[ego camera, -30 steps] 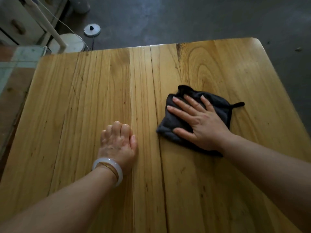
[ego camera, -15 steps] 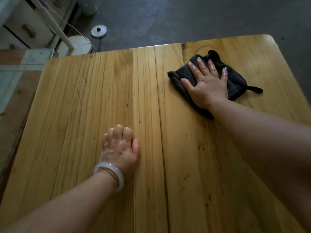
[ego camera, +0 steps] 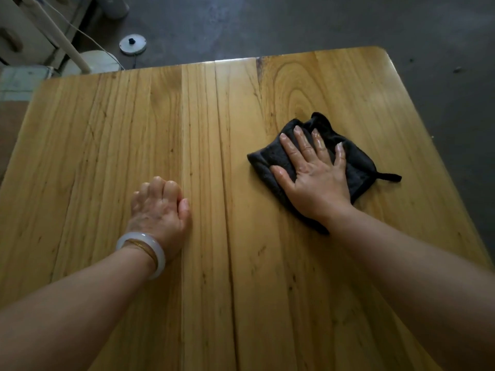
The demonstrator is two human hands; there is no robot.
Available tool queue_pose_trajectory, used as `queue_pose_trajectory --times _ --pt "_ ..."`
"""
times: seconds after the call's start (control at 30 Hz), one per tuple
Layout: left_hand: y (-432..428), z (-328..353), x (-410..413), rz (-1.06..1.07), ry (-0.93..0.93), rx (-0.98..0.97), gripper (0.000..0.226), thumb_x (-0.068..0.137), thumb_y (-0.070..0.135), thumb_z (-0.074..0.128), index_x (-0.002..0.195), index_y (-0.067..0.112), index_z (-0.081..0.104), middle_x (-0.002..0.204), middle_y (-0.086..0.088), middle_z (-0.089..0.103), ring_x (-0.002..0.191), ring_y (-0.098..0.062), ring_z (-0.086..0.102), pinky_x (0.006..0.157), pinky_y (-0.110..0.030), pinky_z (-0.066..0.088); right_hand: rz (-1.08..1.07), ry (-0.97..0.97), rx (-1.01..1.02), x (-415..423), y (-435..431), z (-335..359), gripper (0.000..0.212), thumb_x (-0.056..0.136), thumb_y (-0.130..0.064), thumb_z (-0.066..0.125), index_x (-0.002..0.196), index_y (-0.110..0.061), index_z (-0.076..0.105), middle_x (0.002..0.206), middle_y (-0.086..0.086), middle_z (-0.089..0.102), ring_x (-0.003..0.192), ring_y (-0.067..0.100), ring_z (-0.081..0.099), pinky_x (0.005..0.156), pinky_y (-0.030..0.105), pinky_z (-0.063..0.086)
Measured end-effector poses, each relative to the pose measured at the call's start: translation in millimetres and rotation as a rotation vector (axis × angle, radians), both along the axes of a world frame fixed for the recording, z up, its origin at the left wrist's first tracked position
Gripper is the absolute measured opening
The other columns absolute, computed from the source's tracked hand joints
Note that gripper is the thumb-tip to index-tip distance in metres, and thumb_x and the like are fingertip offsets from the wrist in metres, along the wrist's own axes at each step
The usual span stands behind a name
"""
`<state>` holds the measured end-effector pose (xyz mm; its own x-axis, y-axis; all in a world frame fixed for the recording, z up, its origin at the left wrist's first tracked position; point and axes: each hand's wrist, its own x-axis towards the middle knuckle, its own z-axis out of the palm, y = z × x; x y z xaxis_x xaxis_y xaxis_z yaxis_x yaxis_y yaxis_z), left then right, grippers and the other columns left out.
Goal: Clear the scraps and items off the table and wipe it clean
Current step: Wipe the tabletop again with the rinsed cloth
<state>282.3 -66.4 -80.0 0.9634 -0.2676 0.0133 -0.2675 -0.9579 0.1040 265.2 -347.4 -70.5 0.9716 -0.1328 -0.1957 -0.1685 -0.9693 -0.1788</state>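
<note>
The table (ego camera: 203,145) is glossy varnished plank wood with visible grain, the dark cloth (ego camera: 270,159) looks soft and matt, and the bangle (ego camera: 158,253) looks smooth and translucent.

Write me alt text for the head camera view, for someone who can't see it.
A person's right hand presses flat on a dark cloth on a wooden table. The left hand, a pale bangle at its wrist, rests with curled fingers on the wood nearer the camera.

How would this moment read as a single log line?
stage: wiping | right hand: flat on dark cloth | left hand: fingers curled, resting on wooden table | scraps: none seen
</note>
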Motion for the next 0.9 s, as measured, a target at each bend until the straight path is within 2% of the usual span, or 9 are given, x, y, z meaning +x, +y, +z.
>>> queue_pose_trajectory --times 0.17,0.3,0.43,0.53,0.7,0.9 --pt "0 1 -2 0.008 0.003 0.03 0.023 0.084 0.038 0.025 0.083 0.02 0.039 0.088 -0.003 0.034 0.082 -0.02 0.033 0.079 -0.039 0.034 0.115 0.009 -0.004 -65 1 4 0.067 0.093 -0.07 0.005 0.154 -0.045 -0.007 0.163 -0.016 -0.017 0.149 0.013 -0.022 0.119 0.056 -0.009" --pt "-3 3 -1 0.002 0.003 0.098 0.022 0.086 0.035 0.027 0.085 0.017 0.04 0.088 -0.006 0.036 0.082 -0.022 0.035 0.077 -0.04 0.035 0.38 0.028 0.01 -109 -18 7 0.065 0.097 -0.07 0.011 0.156 -0.044 0.002 0.165 -0.014 -0.005 0.152 0.014 -0.013 0.12 0.057 0.0" --pt "-7 8 4 0.025 0.047 0.139 0.015 0.091 0.028 0.04 0.089 0.013 0.043 0.091 -0.006 0.036 0.084 -0.022 0.035 0.079 -0.039 0.036 0.669 0.089 0.021 -95 -54 12 0.065 0.097 -0.071 0.018 0.154 -0.048 0.001 0.164 -0.018 -0.007 0.151 0.011 -0.017 0.121 0.052 -0.007" --pt "-19 14 5 0.053 0.095 0.096 0.021 0.091 0.029 0.041 0.098 0.01 0.049 0.101 -0.009 0.043 0.095 -0.025 0.04 0.086 -0.039 0.036 0.771 0.105 0.026 -69 -72 15 0.066 0.096 -0.07 0.025 0.154 -0.048 0.003 0.164 -0.02 -0.007 0.151 0.009 -0.016 0.121 0.049 -0.009" --pt "-90 18 -8 -0.148 0.151 -0.004 0.039 0.09 0.038 0.03 0.108 0.01 0.05 0.112 -0.011 0.046 0.107 -0.027 0.043 0.096 -0.039 0.036 0.619 0.047 -0.016 -34 -81 8 0.066 0.093 -0.073 0.014 0.154 -0.048 0.004 0.164 -0.018 -0.004 0.151 0.01 -0.013 0.122 0.051 -0.004" --pt "-137 11 -5 -0.187 0.191 0.085 0.033 0.094 0.043 0.026 0.111 0.019 0.042 0.114 -0.003 0.037 0.104 -0.02 0.035 0.096 -0.033 0.031 0.318 0.006 -0.039 11 -85 1 0.072 0.086 -0.076 0.004 0.153 -0.05 -0.002 0.164 -0.018 -0.008 0.151 0.011 -0.015 0.121 0.05 -0.008"
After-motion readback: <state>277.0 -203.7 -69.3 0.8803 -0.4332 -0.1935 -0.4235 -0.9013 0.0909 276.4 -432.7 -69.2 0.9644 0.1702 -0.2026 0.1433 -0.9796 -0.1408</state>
